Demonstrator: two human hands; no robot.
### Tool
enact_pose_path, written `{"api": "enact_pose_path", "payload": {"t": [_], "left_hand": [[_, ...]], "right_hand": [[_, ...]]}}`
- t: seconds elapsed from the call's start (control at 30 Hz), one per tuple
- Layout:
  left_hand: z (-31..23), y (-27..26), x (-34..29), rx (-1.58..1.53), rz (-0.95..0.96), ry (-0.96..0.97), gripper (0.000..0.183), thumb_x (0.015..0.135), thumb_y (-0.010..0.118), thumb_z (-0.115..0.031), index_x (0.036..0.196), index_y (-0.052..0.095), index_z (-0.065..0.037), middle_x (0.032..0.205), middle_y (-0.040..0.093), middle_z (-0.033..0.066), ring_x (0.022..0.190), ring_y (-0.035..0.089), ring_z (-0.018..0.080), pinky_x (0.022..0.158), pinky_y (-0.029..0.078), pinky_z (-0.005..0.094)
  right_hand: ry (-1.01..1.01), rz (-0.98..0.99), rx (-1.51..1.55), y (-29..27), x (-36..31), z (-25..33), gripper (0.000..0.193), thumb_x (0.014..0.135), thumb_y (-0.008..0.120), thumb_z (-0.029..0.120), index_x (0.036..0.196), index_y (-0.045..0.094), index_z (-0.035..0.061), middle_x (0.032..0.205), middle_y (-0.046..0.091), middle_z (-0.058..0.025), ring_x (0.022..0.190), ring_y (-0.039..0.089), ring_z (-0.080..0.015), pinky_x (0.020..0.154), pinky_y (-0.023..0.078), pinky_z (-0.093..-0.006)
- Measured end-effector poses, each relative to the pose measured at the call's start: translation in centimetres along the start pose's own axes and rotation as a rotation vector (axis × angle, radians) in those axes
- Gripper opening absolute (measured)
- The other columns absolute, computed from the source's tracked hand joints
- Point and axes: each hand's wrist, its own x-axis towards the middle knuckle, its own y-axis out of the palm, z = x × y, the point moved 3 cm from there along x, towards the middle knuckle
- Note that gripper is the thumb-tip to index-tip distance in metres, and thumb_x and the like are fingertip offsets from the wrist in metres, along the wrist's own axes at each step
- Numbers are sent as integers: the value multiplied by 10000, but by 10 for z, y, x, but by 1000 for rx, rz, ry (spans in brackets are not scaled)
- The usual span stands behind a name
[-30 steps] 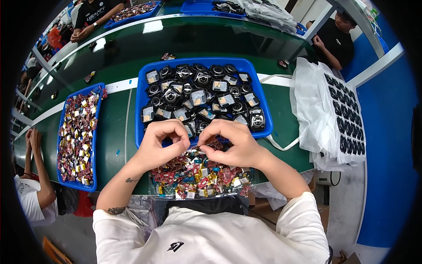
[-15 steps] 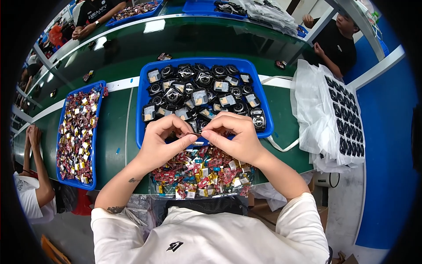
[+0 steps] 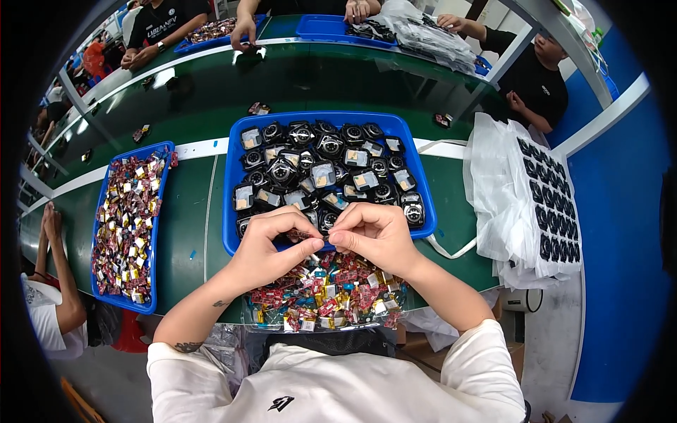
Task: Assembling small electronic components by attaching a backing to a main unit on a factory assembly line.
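My left hand [image 3: 271,243] is closed in a pinch on a small red circuit board [image 3: 303,234], which is partly covered by the fingers. The fingertips of my right hand [image 3: 377,236] pinch together at the board's right end, by a tiny dark part too small to make out. Both hands hover over the near edge of a blue tray [image 3: 230,176] filled with black watch cases [image 3: 330,145]. Beneath my hands lies a heap of red circuit boards with small silver and yellow cells [image 3: 338,289], on clear plastic at the table's edge.
A second blue tray [image 3: 156,233] of similar boards stands at left. White sheets [image 3: 497,190] carrying rows of black parts lie at right. Behind runs a green conveyor belt [image 3: 317,77] with scattered pieces. Co-workers' hands [image 3: 245,32] show across it, and a metal frame [image 3: 599,116] rises at right.
The view has shifted, so the trays sit slightly lower. Both my hands keep their pinch close together. Across the belt, a co-worker's hands have come into view.
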Motion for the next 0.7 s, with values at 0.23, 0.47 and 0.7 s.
{"api": "enact_pose_path", "payload": {"t": [0.23,0.47,0.7], "left_hand": [[-2,0,2,17,29,24,106,784,701,-78,862,683,-10,786,634,75,699,584,134,630,451,255],[-4,-2,3,-15,103,95,74,798,680,-66,831,661,-3,787,623,68,727,579,132,637,445,253],[14,-13,0,-411,-150,-133,110,865,644,-105,903,613,-7,838,603,7,760,540,47,679,442,204]], "right_hand": [[87,81,63,4,-1,3,133,857,658,95,797,628,-19,745,619,-43,642,589,-66,574,496,-197],[96,-22,13,-3,2,6,98,862,642,74,865,611,-20,766,623,-46,638,584,-61,571,489,-191],[-396,274,-536,4,6,27,170,729,699,21,897,681,15,848,619,-86,747,580,-156,639,450,-244]]}}
